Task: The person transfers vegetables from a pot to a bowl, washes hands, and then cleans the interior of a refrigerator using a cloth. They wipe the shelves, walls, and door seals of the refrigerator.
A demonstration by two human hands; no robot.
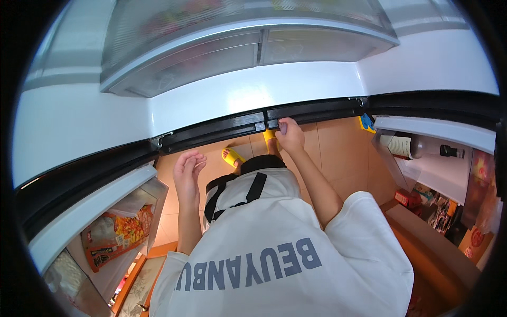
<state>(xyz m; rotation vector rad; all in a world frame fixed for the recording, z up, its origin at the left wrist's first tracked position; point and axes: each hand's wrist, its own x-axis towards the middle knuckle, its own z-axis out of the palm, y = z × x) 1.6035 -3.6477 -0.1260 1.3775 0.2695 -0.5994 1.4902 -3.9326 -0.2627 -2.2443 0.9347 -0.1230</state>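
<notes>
I stand before an open refrigerator [245, 81], between its two swung-out doors. My right hand [292, 136] is curled at the black front ledge [317, 113] below the white compartment floor. A small greyish-purple object [283, 127] shows between its thumb and fingers; what it is cannot be made out. Raised to the left, my left hand [188, 168] has loosely bent fingers and nothing visible in them. It is apart from the ledge. Above the white floor sit translucent drawers [222, 55], with blurred coloured contents behind the plastic.
The left door's bin [158, 210] holds an orange printed food bag [119, 233]. On the right door's shelf [443, 174] lie a labelled bottle [404, 146] and a small black-capped container [451, 151]. My feet, in yellow slippers [229, 157], are on floor tiles [340, 150]. Wooden furniture [427, 253] stands right.
</notes>
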